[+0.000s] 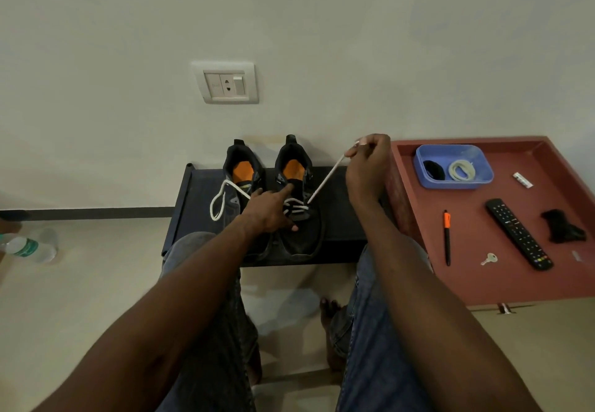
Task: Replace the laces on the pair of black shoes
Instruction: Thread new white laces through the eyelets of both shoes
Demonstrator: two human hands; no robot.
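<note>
I have only the one head view, wide-angle, looking forward and steeply down over my forearms. It faces the far wall (289, 25), with the dark bench (341, 218) near centre and the red table (483, 283) right.

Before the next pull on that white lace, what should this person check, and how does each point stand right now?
1. Right hand grips the lace end: ok.
2. Lace runs taut from the right shoe to that hand: ok.
3. Left hand steadies that shoe, a finger at its tongue: ok.
4. Other lace end hangs loose over the left shoe: ok, free.
5. Upper eyelets threaded: not ok, only lower rows crossed.
6. Both ends equal in length: cannot tell.
</note>
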